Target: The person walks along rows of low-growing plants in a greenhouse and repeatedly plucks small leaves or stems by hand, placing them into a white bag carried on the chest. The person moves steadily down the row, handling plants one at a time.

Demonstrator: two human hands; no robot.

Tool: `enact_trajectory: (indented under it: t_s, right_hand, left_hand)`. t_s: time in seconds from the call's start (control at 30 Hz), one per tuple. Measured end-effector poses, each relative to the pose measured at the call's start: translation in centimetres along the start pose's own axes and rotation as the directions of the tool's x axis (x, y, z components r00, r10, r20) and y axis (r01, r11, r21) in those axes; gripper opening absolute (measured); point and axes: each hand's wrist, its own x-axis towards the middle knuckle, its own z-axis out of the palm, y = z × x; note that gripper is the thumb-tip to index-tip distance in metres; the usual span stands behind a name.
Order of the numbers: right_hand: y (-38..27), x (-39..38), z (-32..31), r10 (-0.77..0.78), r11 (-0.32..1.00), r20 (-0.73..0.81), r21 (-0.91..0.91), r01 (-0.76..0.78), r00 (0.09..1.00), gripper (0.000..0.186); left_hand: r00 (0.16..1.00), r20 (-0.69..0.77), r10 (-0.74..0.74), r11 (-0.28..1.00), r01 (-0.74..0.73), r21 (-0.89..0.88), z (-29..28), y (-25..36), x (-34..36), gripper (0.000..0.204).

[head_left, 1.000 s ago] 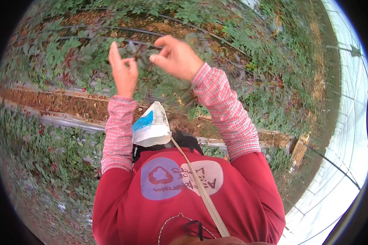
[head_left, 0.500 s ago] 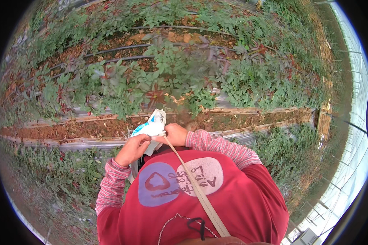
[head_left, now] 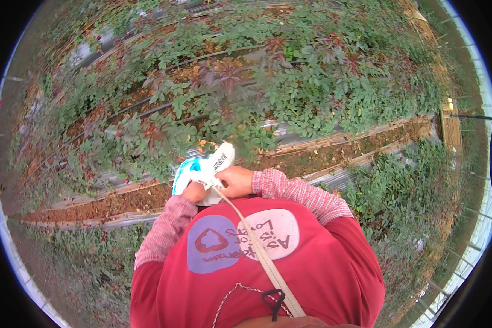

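A white plastic bag with blue print and dark lettering sits in front of my waist. A beige strap runs from it across my chest. My right hand has its fingers curled on the bag's right edge, close to where the strap meets a white knotted-looking part. My left hand is at the near left side of the bag. White material covers its fingers, so whether they are inside or behind the bag is unclear. The bag's contents are hidden.
Leafy plant rows with green and reddish leaves stretch ahead, with dark hoses among them. A narrow soil path edged with plastic sheeting crosses before me. More plants grow at my right. Translucent sheeting stands at the right rim.
My left hand has moved right and inward to the bag, and its fingers have gone out of sight. The bag bulges more to the left. The view has turned slightly.
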Motion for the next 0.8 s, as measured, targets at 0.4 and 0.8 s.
enact_trajectory:
  t_s: [0.4, 0.8]
  right_hand:
    - [7.7, -12.8, -0.3, 0.164, 0.986, -0.136, 0.054, -0.158, 0.977, 0.039]
    - [9.5, -15.0, -0.6, 0.091, 0.966, -0.393, 0.258, 0.015, 0.915, 0.028]
  left_hand:
    - [0.952, 0.305, 0.042, 0.999, -0.039, -0.017, 3.3, 11.4, 13.2, 0.037]
    - [0.964, 0.258, 0.064, 0.993, -0.035, -0.115, 0.5, 14.5, 11.8, 0.034]
